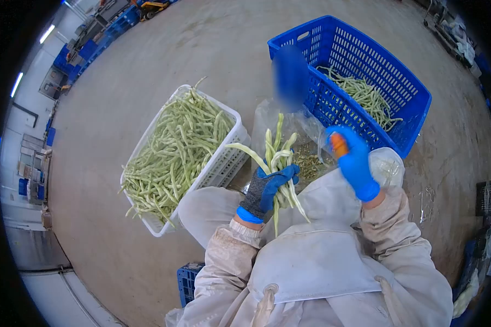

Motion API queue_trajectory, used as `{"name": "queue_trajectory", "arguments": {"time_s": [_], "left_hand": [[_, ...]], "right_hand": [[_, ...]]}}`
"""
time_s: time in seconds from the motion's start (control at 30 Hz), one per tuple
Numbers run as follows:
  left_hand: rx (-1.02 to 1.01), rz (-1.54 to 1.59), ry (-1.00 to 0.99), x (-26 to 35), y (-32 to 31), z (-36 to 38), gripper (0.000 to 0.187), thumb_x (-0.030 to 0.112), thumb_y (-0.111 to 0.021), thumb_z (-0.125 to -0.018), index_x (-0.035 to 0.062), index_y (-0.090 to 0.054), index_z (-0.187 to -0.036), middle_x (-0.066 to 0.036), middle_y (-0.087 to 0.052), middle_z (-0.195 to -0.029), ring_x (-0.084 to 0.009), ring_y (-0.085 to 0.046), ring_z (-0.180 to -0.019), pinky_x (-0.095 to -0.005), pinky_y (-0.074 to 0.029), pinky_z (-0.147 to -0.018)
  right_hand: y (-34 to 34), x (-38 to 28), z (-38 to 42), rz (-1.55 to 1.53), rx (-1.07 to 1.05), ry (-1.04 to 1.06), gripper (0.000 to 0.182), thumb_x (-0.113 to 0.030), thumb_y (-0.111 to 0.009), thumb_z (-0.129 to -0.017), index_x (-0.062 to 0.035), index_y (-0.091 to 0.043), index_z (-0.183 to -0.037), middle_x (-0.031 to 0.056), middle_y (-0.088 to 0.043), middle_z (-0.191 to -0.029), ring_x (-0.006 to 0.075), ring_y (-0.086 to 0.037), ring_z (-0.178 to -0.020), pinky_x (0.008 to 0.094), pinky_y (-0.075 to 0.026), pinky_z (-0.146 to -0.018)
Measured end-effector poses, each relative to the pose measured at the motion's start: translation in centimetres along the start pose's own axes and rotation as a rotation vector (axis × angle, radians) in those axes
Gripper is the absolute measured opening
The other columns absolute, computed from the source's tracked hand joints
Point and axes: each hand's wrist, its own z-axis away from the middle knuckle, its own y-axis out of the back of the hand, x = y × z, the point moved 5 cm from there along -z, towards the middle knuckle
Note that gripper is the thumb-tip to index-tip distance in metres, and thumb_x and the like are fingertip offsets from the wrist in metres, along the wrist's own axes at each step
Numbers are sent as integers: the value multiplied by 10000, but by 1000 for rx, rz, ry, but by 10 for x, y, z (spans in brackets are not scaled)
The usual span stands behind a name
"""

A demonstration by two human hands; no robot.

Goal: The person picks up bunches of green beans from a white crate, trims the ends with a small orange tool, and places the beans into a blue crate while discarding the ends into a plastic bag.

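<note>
My left hand, in a grey and blue glove, is closed round a bunch of green beans above my lap. To its right, my right hand, in a blue glove, is closed on an orange-handled tool; the rest of the tool cannot be made out. A white crate heaped with green beans stands left of my left hand. Beyond my right hand is a blue crate with fewer beans in it.
A clear plastic bag with bean trimmings lies on the floor between the crates. A small blue crate is at my left side. Blue bins line the far left wall, and a cart is at the upper right.
</note>
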Motion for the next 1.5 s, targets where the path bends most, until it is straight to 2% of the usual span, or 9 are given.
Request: {"name": "queue_trajectory", "arguments": {"time_s": [0.07,0.17,0.23,0.37,0.67,0.87,1.2,1.27,1.5], "left_hand": [[28,112,-25,2,0,1,424,103,-586,-855,45,-467,-1259,-92,-613,-972,-187,-613,-819,-305,-523,-718],[89,217,-91,6,5,-3,424,98,-576,-861,56,-460,-1267,-88,-607,-954,-192,-612,-794,-302,-527,-700],[149,184,-150,6,9,-10,384,100,-556,-874,26,-473,-1241,-96,-610,-980,-174,-606,-825,-286,-511,-711],[156,151,-171,2,5,-16,420,187,-564,-888,23,-461,-1261,-78,-601,-992,-187,-599,-878,-313,-515,-767],[37,798,-201,8,30,-21,363,109,-523,-898,82,-466,-1255,-77,-598,-1004,-159,-591,-820,-352,-471,-879],[-81,918,-243,21,15,-20,364,77,-475,-906,61,-451,-1269,-87,-616,-971,-167,-602,-821,-354,-470,-907],[-85,880,-264,23,12,-19,389,87,-460,-912,88,-421,-1299,-116,-607,-1078,-215,-604,-979,-402,-419,-993],[-3,840,-257,23,15,-18,392,85,-458,-908,85,-420,-1299,-120,-602,-1093,-230,-595,-1007,-417,-407,-1004],[-78,991,-281,17,26,-18,359,68,-464,-886,85,-480,-1245,-129,-577,-1176,-280,-558,-1090,-466,-359,-1044]], "right_hand": [[28,17,-11,-100,197,0,268,-9,-583,-783,-66,-624,-1042,149,-624,-919,262,-606,-828,334,-473,-753],[11,4,-4,789,-15,553,282,-52,-606,-801,-58,-618,-1083,149,-626,-936,208,-595,-846,319,-466,-768],[-17,-1,14,97,-335,16,292,-90,-604,-825,-59,-609,-1116,157,-634,-932,248,-613,-841,336,-475,-755],[-49,-31,37,-20,-576,-242,317,-117,-608,-830,-77,-602,-1144,155,-645,-922,285,-623,-819,363,-483,-736],[90,-53,-70,1065,160,573,308,-107,-630,-804,-66,-606,-1108,183,-598,-1084,331,-580,-982,373,-461,-830],[11,-31,-25,206,-466,117,314,-100,-628,-805,-59,-603,-1115,145,-627,-1023,261,-586,-974,349,-447,-860],[-60,-26,13,292,-588,46,339,-82,-630,-805,-59,-602,-1142,148,-618,-926,276,-591,-858,352,-466,-748],[-36,-34,-8,552,-338,495,319,-80,-642,-778,-61,-618,-1095,133,-611,-884,289,-584,-812,374,-464,-718],[82,-50,-78,1161,324,532,241,-81,-579,-794,-35,-630,-1025,164,-623,-964,321,-587,-874,395,-466,-784]]}}
